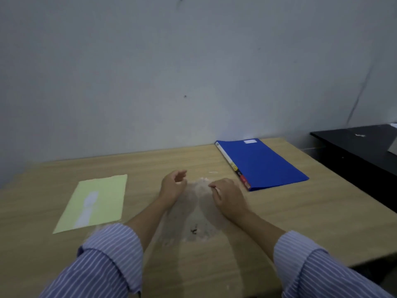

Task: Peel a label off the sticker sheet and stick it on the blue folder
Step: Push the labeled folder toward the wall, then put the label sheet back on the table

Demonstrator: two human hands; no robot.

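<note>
Both hands hover empty over the table point(300, 222).
Left hand point(173, 186) loosely open, right hand point(228, 195) curled; blue folder point(266, 164) right of them, yellow sticker sheet point(94, 203) left.

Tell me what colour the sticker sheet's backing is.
Pale yellow-green, with white labels down the sticker sheet; seen in the head view.

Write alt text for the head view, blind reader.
A person's left hand and right hand, sleeves rolled up, hover close together over the middle of a wooden table, holding nothing clearly visible. A yellow sticker sheet lies to the left; a closed blue folder, with a white label near its far edge, lies to the right.
</note>
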